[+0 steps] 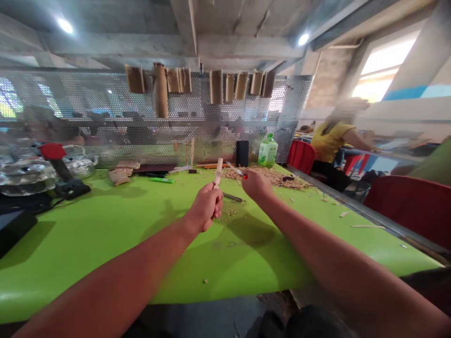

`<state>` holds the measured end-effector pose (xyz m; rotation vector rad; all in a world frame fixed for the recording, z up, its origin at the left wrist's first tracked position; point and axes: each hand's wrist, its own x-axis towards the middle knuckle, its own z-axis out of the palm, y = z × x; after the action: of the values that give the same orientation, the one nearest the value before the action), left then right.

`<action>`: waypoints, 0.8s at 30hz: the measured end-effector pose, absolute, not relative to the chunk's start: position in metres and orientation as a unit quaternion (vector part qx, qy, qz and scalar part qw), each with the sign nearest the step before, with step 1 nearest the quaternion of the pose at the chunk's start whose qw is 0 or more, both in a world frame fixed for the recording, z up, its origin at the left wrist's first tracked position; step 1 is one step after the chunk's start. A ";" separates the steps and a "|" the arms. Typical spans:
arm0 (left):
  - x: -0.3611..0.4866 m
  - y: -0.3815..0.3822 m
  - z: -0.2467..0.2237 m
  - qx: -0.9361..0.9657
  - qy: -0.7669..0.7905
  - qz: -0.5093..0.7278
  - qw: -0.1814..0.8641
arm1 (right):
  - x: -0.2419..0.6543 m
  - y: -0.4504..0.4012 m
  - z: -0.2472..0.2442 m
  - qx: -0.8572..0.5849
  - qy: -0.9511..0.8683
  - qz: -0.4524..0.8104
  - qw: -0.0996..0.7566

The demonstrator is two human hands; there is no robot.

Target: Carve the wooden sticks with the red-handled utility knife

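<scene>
A pale wooden stick points up out of my left hand, whose fingers are wrapped round its lower part. Just to the right, my right hand is closed round a knife with a red part at its handle. The blade points up and left, toward the stick, with a small gap seen between them. Below and between the hands, a dark flat tool lies on the green table, near small wood chips.
Wood shavings, a green bottle and a black upright box stand behind my right hand. At left are a red-topped tool, metal kettles and a green knife. A person in yellow sits at right.
</scene>
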<state>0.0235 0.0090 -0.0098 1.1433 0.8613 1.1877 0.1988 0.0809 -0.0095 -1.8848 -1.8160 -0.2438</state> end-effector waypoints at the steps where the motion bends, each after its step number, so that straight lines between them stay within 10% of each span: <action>1: 0.024 0.010 -0.011 0.493 0.373 0.513 0.595 | 0.189 0.076 -0.012 -0.669 -0.692 -0.096 0.253; 24: 0.031 0.008 -0.017 0.532 0.428 0.494 0.539 | 0.173 0.064 -0.013 -0.605 -0.764 -0.143 0.170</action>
<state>0.0309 0.0083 -0.0166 1.2645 1.0186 1.1740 0.1728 0.0644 -0.0126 -1.7193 -2.1713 -0.4059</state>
